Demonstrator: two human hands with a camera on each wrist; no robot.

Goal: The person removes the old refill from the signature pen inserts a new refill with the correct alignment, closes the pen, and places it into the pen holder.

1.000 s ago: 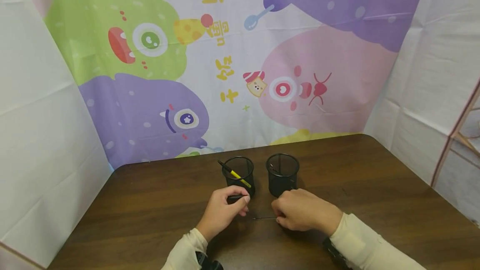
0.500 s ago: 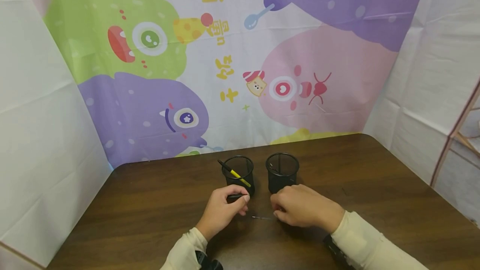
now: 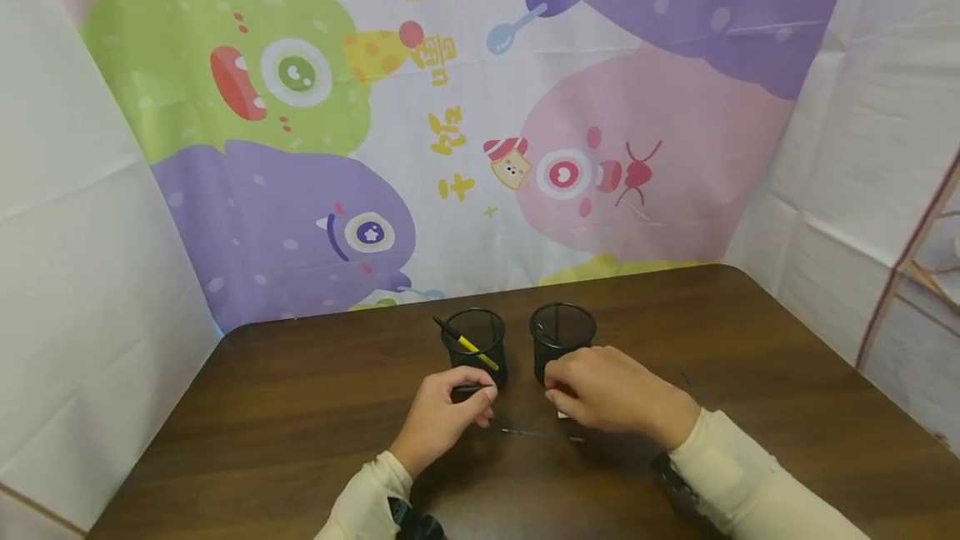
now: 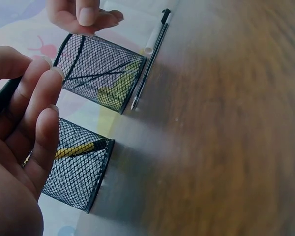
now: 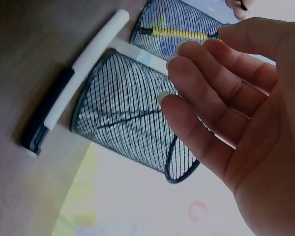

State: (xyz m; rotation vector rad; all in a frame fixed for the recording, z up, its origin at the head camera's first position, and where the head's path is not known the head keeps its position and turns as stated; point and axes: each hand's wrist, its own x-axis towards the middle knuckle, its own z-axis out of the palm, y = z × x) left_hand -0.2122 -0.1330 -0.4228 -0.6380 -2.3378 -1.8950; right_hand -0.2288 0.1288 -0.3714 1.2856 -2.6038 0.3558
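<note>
In the head view my left hand (image 3: pixel 442 415) pinches a black, pen-like piece (image 3: pixel 465 390) in front of the left mesh cup (image 3: pixel 483 367); its far end is hidden. My right hand (image 3: pixel 618 394) hovers by the front of the right mesh cup (image 3: pixel 551 352), fingers loosely bent, holding nothing visible in the right wrist view. Below the hands, a thin pen refill (image 3: pixel 540 435) lies on the table. Beside the right cup's base lies a white barrel with a black part (image 5: pixel 88 59), partly seen as a white bit (image 3: pixel 562 415) under my right hand.
A yellow and black pen (image 3: pixel 472 347) leans in the left cup. Thin dark items (image 4: pixel 98 76) show through the right cup's mesh. The brown table (image 3: pixel 315 407) ends at a patterned cloth (image 3: pixel 465 248) behind, with white cloth walls at both sides.
My right hand has moved up and away from the refill's right end, which now shows on the table. The white bit has come into sight. My left hand has barely moved.
</note>
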